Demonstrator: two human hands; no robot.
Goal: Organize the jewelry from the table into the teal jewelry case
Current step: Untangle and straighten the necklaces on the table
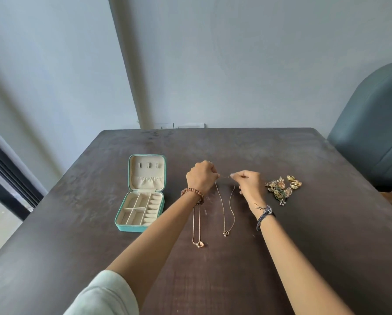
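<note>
The teal jewelry case [122, 226] lies open on the left of the dark table [236, 280], its cream compartments and lid pocket bare. My left hand [202, 177] and my right hand [249, 186] each pinch one top end of a thin gold necklace [223, 208] with a small ring pendant; its chain hangs in a loop down toward me. A second gold necklace [197, 226] with a heart pendant lies just left of it, its top hidden under my left wrist. A pile of gold and green earrings [282, 187] sits right of my right hand.
A blue-grey chair [372, 123] stands at the table's far right corner. A dark window frame [6, 178] runs along the left. The grey wall is close behind the table's far edge.
</note>
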